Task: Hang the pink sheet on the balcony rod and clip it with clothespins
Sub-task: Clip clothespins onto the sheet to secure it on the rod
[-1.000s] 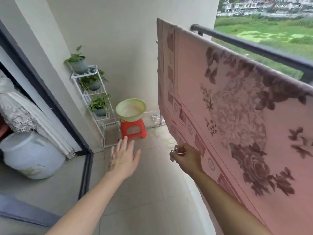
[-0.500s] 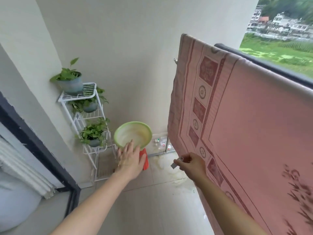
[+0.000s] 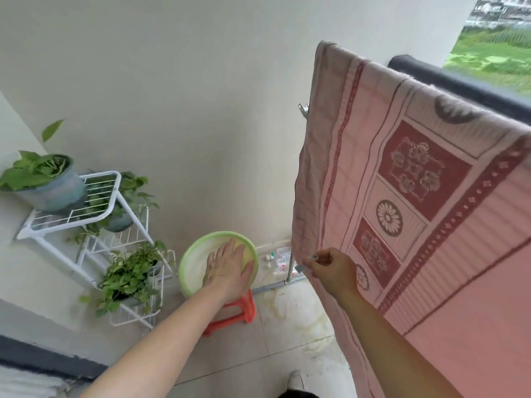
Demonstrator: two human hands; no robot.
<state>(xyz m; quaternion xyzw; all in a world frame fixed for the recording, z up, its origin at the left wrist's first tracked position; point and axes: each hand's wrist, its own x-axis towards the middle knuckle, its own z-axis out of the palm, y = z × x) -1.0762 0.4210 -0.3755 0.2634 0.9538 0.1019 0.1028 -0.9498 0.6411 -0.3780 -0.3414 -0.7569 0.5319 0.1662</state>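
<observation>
The pink sheet with dark red floral borders hangs draped over the rod, filling the right side. The dark balcony rail shows behind its top edge. My right hand is closed around small metal clothespins, right at the sheet's left hanging edge. My left hand is stretched out flat with fingers apart, over a green basin that rests on an orange stool. What lies in the basin is hidden by my hand.
A white wire plant stand with three potted plants sits against the left wall. A metal pole and small items lie on the floor by the far wall. My shoe shows at the bottom.
The view has moved closer to the far wall. My left hand has reached forward over the green basin. My right hand stays closed on the clothespins by the sheet's edge.
</observation>
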